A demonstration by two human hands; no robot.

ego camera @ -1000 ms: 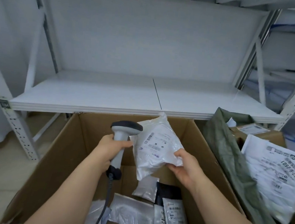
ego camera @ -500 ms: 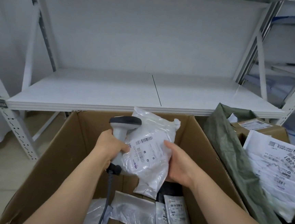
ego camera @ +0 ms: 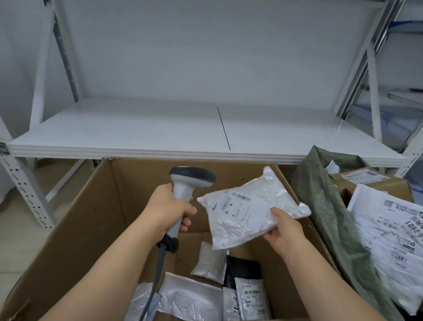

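**Handheld scanner and white parcel held above an open carton**

The left hand (ego camera: 167,210) is shown clenched round the pale grey handle of a barcode scanner (ego camera: 191,181). The fingers (ego camera: 187,221) are wrapped across the front of the handle, and the dark scanner head is at the top. A grey cable (ego camera: 153,285) is seen hanging from the base of the handle down into the carton.

The right hand (ego camera: 285,227) is shown grasping a white plastic parcel (ego camera: 241,214) at its lower right edge. The thumb is laid on the upper face and the remaining fingers are tucked beneath, so they are largely hidden. The parcel is held in the air above the open cardboard box (ego camera: 79,225), just beside the scanner and apart from it. It is tilted, with its barcode label (ego camera: 240,196) turned upward (the print is too small to be read).

Several flat packets are seen on the floor of the box:

- a grey-white pouch (ego camera: 209,262)
- a black pouch (ego camera: 243,268) touching the grey-white pouch on the right
- a white labelled packet (ego camera: 254,302) nearer the viewer

A white metal shelf (ego camera: 131,132) is seen behind the box. To the right of the box, a green woven sack (ego camera: 333,214) is draped against its wall. A large white printed bag (ego camera: 397,243) is lying beyond the sack.
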